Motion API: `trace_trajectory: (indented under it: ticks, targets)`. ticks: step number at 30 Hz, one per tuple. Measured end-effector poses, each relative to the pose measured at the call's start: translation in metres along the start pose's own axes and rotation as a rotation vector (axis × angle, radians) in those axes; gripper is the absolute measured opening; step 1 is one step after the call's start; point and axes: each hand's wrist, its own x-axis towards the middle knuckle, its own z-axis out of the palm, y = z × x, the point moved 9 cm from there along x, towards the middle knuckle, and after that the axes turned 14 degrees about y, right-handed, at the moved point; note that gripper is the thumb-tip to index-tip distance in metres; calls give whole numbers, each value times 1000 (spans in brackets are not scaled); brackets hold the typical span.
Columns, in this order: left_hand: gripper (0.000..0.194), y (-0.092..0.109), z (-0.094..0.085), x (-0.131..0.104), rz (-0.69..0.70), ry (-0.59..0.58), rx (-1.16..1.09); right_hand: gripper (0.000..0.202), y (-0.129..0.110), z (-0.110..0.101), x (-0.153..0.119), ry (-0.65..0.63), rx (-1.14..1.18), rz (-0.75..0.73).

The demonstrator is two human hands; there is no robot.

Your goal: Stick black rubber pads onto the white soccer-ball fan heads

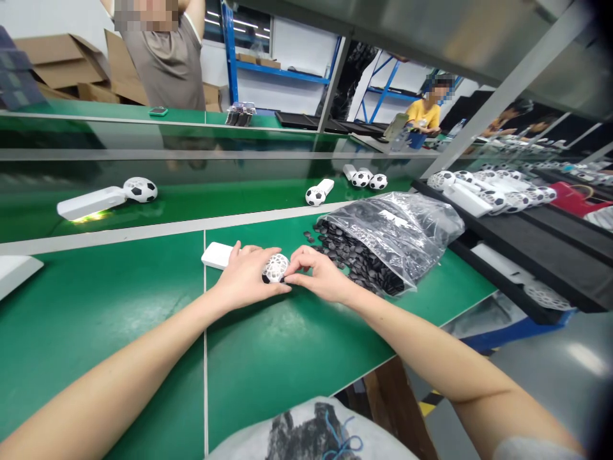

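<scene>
- Head view: the white device [276, 266] lies left of the plastic bag [407, 220]; it looks light and stiff, its casing perhaps slippery, its open lattice ball perhaps fragile; best held by the casing or cupped lightly round the ball.
- Left hand [249, 273] curls part-closed around the ball, holding it; right hand [317, 273] has thumb and forefinger drawn close at the ball's edge; whether they grip anything, I cannot tell.
- The bag holds black pieces [376, 276], some spilling leftward; right of it, a black tray [550, 233] bears ball-headed devices [514, 200].
</scene>
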Motion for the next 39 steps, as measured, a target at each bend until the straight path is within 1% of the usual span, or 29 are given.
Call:
trace_trajectory:
  ticks: [3,7,9,12,13,15,16,18,19,20,22,24,25,27,30,32,35,37,39]
  targets:
    - [60,3,-2,0,6,15,-18,10,7,2,4,-6,55,53]
    - [54,3,-2,2,-22,34,-42,22,22,13,4,-88,244,258]
    - [52,3,-1,4,-34,46,-42,29,27,17,2,-89,334,338]
    - [49,3,-2,6,-16,55,-48,34,32,16,1,-49,383,374]
    - [50,4,-2,6,3,39,-60,35,33,16,2,-60,386,378]
    - [55,6,0,6,69,-44,-104,30,39,11,8,-96,298,365]
    - [58,7,2,4,104,-103,-125,25,45,4,14,-100,158,340]
    - [64,6,5,0,138,-204,-133,18,59,-18,30,-51,-257,264]
    - [66,3,5,-2,118,-216,-111,18,65,-31,39,-10,-490,221]
    - [68,-2,5,-2,71,-199,-77,17,70,-41,47,15,-629,200]
    - [71,-10,3,-1,-46,-124,-26,14,81,-48,56,11,-772,183]
    - [70,-13,4,-2,-126,-65,-42,15,87,-45,58,-28,-824,170]
    - [67,-12,6,-3,-135,-67,-75,15,88,-42,57,-48,-854,155]
    - [60,-6,12,-3,-83,-118,-164,16,85,-34,54,-81,-909,118]
    - [55,2,16,-4,50,-202,-264,20,78,-27,50,-124,-967,75]
    - [55,1,14,-4,85,-200,-282,24,73,-29,47,-140,-985,63]
    - [55,-2,10,-4,87,-172,-289,27,64,-35,41,-148,-977,42]
    - [53,1,10,-5,117,-186,-314,23,55,-36,34,-150,-895,40]
    - [53,5,9,-6,153,-210,-336,16,42,-30,24,-150,-669,57]
